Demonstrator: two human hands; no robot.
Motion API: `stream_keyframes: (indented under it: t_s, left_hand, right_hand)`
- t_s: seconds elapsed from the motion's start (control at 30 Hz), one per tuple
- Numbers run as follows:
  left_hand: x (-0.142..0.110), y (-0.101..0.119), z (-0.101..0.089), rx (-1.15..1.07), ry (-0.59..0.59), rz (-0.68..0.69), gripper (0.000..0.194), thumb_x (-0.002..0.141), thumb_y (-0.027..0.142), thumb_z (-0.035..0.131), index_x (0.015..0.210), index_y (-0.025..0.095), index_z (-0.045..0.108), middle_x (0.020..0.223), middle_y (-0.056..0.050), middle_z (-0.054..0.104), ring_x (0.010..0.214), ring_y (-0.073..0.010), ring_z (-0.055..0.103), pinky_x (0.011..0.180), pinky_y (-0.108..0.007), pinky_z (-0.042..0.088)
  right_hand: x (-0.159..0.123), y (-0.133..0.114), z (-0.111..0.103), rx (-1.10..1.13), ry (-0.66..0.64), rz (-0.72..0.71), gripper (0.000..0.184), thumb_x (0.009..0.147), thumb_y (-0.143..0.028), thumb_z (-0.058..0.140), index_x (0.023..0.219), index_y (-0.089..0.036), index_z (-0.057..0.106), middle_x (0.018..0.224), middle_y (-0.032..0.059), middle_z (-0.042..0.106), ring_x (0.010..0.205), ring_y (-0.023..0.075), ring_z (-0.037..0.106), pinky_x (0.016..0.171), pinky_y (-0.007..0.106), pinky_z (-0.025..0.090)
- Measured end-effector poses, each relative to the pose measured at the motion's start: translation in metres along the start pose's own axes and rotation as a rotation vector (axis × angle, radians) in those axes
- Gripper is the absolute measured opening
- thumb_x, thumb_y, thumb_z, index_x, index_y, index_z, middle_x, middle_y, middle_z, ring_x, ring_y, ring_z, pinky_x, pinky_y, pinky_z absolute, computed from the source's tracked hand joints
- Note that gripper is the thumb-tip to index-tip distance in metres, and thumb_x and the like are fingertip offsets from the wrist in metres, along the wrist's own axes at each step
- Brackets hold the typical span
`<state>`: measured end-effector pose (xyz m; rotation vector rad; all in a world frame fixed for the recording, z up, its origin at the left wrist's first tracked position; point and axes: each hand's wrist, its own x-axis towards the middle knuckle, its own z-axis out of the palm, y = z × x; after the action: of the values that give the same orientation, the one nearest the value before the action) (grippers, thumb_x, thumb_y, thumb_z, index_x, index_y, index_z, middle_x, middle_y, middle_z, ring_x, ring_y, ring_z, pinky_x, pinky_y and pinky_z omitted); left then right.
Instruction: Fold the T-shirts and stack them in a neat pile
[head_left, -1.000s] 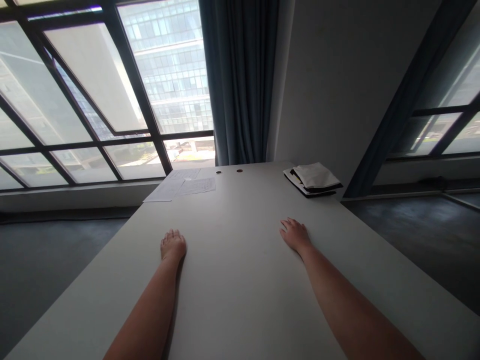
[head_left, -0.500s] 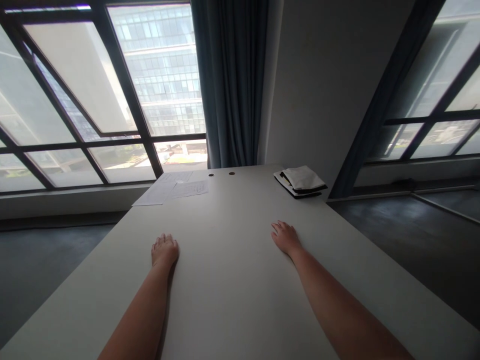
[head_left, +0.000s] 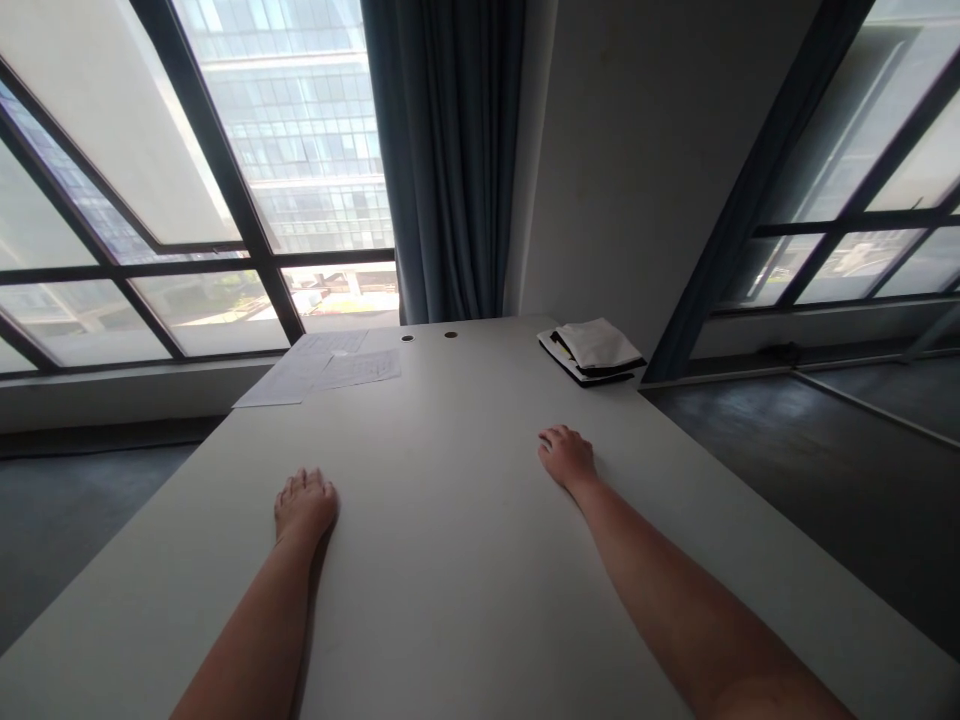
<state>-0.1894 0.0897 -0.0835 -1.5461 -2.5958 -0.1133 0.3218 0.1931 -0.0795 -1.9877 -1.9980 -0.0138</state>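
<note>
On the white table (head_left: 435,560), my left hand (head_left: 304,505) rests palm down with its fingers spread. It holds nothing. My right hand (head_left: 567,457) lies on the tabletop farther right, its fingers a little bent and slightly apart, with no object visible in it. Beyond the right hand sits a stack of white and black folded items (head_left: 592,350), whose kind I cannot make out. Past my left hand, sheets of paper (head_left: 364,368) with faint print lie flat near the table's far left corner.
Two round holes sit at the table's far end, one of them a cable hole (head_left: 451,335). A blue curtain (head_left: 450,160) hangs behind that end, beside a large window (head_left: 292,130). Grey floor (head_left: 750,440) borders the table on both sides.
The view has turned to the right, so the table and papers sit farther left. My right hand's fingers have bent inward somewhat. The left hand stays flat on the table.
</note>
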Motion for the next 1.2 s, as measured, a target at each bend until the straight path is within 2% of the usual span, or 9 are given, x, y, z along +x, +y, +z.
stream_keyframes:
  t_s: [0.1,0.23,0.4,0.53,0.63,0.77,0.9,1.2]
  left_hand:
    - [0.002,-0.001,0.004,-0.001,0.002,-0.004,0.06,0.099,0.034,0.037,0.152,0.01,0.053,0.162,-0.02,0.047,0.148,-0.0337,0.044,0.122,-0.047,0.033]
    - [0.002,0.002,0.003,0.006,-0.001,-0.016,0.06,0.098,0.033,0.038,0.152,0.01,0.053,0.161,-0.021,0.047,0.148,-0.0334,0.044,0.122,-0.047,0.033]
    - [-0.001,0.007,-0.004,0.017,-0.011,-0.016,0.06,0.099,0.03,0.037,0.153,0.006,0.051,0.162,-0.023,0.044,0.148,-0.0356,0.042,0.121,-0.049,0.031]
    - [-0.003,0.011,-0.009,0.013,-0.018,-0.035,0.059,0.098,0.028,0.04,0.151,0.006,0.052,0.162,-0.024,0.044,0.148,-0.0352,0.041,0.121,-0.048,0.03]
    - [-0.003,0.015,-0.012,-0.017,-0.017,-0.077,0.058,0.096,0.029,0.043,0.15,0.009,0.053,0.161,-0.023,0.045,0.145,-0.0353,0.042,0.119,-0.049,0.031]
    - [-0.003,0.018,-0.016,-0.054,0.002,-0.129,0.056,0.097,0.032,0.042,0.147,0.011,0.056,0.157,-0.022,0.048,0.141,-0.0369,0.045,0.116,-0.052,0.034]
    - [-0.004,0.021,-0.02,-0.065,0.006,-0.134,0.055,0.096,0.032,0.041,0.145,0.011,0.056,0.155,-0.021,0.049,0.139,-0.0369,0.046,0.115,-0.052,0.034]
    - [-0.002,0.023,-0.024,-0.093,-0.005,-0.158,0.054,0.096,0.034,0.042,0.144,0.012,0.056,0.155,-0.021,0.049,0.141,-0.0366,0.044,0.116,-0.051,0.033]
  right_hand:
    - [0.03,0.014,0.001,-0.018,0.049,0.136,0.035,0.098,-0.039,0.051,0.118,-0.023,0.074,0.126,0.0138,0.068,0.117,0.0292,0.06,0.098,0.044,0.043]
    - [0.079,0.039,0.002,-0.023,0.047,0.305,0.038,0.096,-0.046,0.055,0.113,-0.017,0.073,0.118,0.0164,0.069,0.113,0.0317,0.062,0.097,0.049,0.043]
    - [0.133,0.062,0.006,0.013,0.066,0.521,0.044,0.095,-0.048,0.059,0.121,-0.015,0.069,0.124,0.0228,0.067,0.118,0.0355,0.06,0.099,0.052,0.041]
    - [0.161,0.074,0.009,0.02,0.078,0.632,0.05,0.098,-0.044,0.058,0.131,-0.007,0.064,0.127,0.0312,0.064,0.121,0.0365,0.059,0.095,0.049,0.039]
    - [0.176,0.082,0.008,0.032,0.073,0.693,0.051,0.099,-0.042,0.058,0.134,-0.006,0.063,0.125,0.0346,0.064,0.12,0.0347,0.059,0.092,0.048,0.035]
    - [0.191,0.09,0.004,0.056,0.04,0.729,0.045,0.1,-0.038,0.058,0.128,-0.005,0.069,0.118,0.0362,0.067,0.114,0.0321,0.061,0.087,0.048,0.03]
    - [0.2,0.093,0.001,0.074,0.004,0.733,0.041,0.104,-0.027,0.047,0.123,0.0,0.072,0.113,0.0383,0.068,0.113,0.0308,0.062,0.084,0.048,0.027]
    - [0.196,0.099,0.001,0.08,-0.037,0.614,0.041,0.106,-0.027,0.042,0.133,-0.014,0.071,0.126,0.0296,0.068,0.118,0.0291,0.061,0.089,0.047,0.031]
